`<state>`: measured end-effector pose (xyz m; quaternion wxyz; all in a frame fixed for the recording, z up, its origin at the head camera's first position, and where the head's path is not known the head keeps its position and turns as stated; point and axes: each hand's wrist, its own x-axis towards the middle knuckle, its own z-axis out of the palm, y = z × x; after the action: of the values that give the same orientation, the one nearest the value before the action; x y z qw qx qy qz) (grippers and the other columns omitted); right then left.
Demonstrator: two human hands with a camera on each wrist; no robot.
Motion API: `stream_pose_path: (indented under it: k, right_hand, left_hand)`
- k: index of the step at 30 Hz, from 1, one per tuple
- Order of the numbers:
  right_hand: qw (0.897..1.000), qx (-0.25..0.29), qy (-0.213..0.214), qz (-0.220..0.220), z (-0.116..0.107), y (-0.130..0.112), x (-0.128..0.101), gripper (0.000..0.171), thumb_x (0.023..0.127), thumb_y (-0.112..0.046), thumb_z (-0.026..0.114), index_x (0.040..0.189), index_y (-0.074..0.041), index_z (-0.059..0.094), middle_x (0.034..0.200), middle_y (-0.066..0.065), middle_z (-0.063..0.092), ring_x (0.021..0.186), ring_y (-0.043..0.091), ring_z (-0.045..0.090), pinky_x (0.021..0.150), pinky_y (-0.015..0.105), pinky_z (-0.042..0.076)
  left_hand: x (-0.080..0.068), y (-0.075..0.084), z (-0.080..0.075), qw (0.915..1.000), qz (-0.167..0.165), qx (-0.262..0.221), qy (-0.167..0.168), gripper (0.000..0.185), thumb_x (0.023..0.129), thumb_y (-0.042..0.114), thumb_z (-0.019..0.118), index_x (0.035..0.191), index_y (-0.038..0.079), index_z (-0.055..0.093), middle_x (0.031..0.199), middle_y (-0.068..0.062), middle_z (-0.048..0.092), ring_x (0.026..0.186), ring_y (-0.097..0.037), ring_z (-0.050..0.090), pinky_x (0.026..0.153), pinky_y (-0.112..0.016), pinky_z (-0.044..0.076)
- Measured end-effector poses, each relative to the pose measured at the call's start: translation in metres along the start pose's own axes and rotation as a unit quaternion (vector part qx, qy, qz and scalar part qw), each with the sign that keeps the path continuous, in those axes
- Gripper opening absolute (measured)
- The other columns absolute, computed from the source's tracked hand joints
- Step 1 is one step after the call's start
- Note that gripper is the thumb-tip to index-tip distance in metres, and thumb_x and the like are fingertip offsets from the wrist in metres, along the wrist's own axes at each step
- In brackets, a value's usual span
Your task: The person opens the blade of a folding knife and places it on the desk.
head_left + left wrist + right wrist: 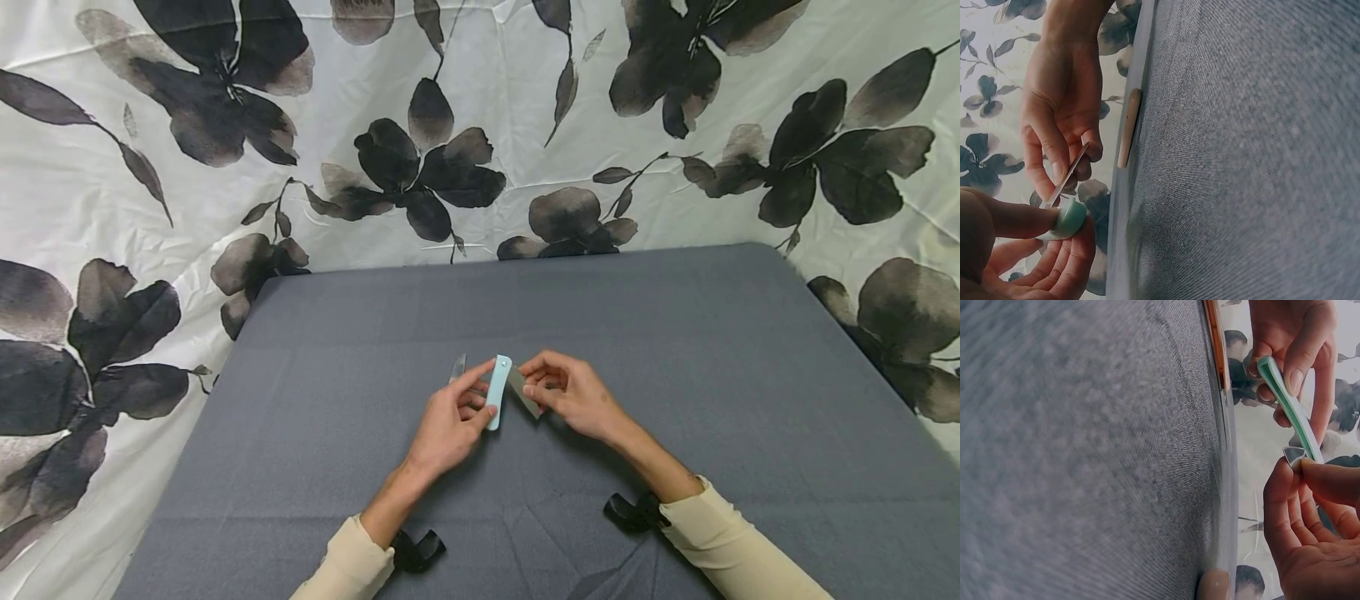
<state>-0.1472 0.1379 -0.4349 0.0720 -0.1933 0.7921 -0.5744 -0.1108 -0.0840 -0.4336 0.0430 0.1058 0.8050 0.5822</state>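
Observation:
A folding knife with a pale blue handle (498, 392) is held above the table between both hands. My left hand (447, 425) grips the handle between thumb and fingers. With thumb and fingertips, my right hand (577, 396) pinches the broad metal blade (522, 392), which angles out from the handle's far end. In the left wrist view the blade (1072, 172) shows nearly edge-on. The right wrist view shows the handle's slotted side (1291, 409) and a corner of the blade (1294, 455). Behind my left hand, another metal blade (458, 367) is partly hidden.
A grey cloth covers the table (675, 333), with wrinkles near the front edge. A brown handle (1129, 128) lies on it in the left wrist view; an orange one (1215, 344) shows in the right wrist view. Floral fabric (510, 100) hangs behind.

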Motion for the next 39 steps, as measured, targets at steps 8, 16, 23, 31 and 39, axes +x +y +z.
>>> stream_pose_path:
  k: [8, 16, 23, 31, 39]
  right_hand:
    - [1.000, -0.006, -0.001, -0.003, -0.0014, 0.0034, -0.0018, 0.018, 0.097, -0.003, 0.071, 0.114, -0.001, 0.071, 0.106, 0.020, 0.072, 0.082, 0.012, 0.069, 0.068, 0.036, 0.061]
    - [1.000, -0.012, -0.003, -0.008, -0.0039, 0.0063, -0.0031, 0.018, 0.097, -0.005, 0.071, 0.115, -0.003, 0.072, 0.106, 0.018, 0.072, 0.083, 0.015, 0.069, 0.068, 0.033, 0.059]
    - [1.000, -0.020, 0.000, -0.009, -0.0057, 0.0069, -0.0039, 0.018, 0.096, -0.004, 0.072, 0.115, -0.003, 0.074, 0.107, 0.017, 0.073, 0.085, 0.015, 0.069, 0.070, 0.028, 0.057]
    - [1.000, -0.021, -0.002, -0.003, -0.0082, 0.0072, -0.0055, 0.018, 0.097, -0.005, 0.072, 0.114, -0.004, 0.075, 0.107, 0.017, 0.074, 0.087, 0.015, 0.069, 0.070, 0.027, 0.057]
    - [1.000, -0.024, -0.003, -0.003, -0.0095, 0.0069, -0.0062, 0.018, 0.097, -0.005, 0.072, 0.115, -0.005, 0.075, 0.105, 0.016, 0.075, 0.086, 0.015, 0.068, 0.070, 0.028, 0.058]
  left_hand:
    - [-0.0017, -0.0013, 0.0002, 0.9999, 0.003, 0.016, -0.003, 0.065, 0.094, -0.005, 0.070, 0.151, 0.020, 0.056, 0.119, -0.016, 0.069, 0.089, -0.017, 0.068, 0.073, -0.023, 0.057]
    - [-0.0028, -0.0016, -0.0001, 0.9993, 0.010, 0.036, -0.006, 0.064, 0.095, -0.004, 0.070, 0.152, 0.022, 0.056, 0.121, -0.015, 0.069, 0.092, -0.017, 0.068, 0.075, -0.024, 0.058]
    - [-0.0031, -0.0032, 0.0001, 0.9986, 0.018, 0.048, -0.008, 0.064, 0.094, -0.004, 0.070, 0.151, 0.020, 0.056, 0.120, -0.015, 0.069, 0.091, -0.017, 0.068, 0.075, -0.024, 0.058]
    - [-0.0026, -0.0053, 0.0000, 0.9980, 0.027, 0.056, -0.012, 0.063, 0.094, -0.005, 0.069, 0.151, 0.018, 0.057, 0.118, -0.015, 0.070, 0.089, -0.016, 0.068, 0.075, -0.024, 0.058]
    - [-0.0022, -0.0048, -0.0004, 0.9976, 0.032, 0.062, -0.009, 0.063, 0.092, -0.007, 0.069, 0.149, 0.017, 0.059, 0.115, -0.015, 0.071, 0.087, -0.016, 0.068, 0.074, -0.023, 0.058]
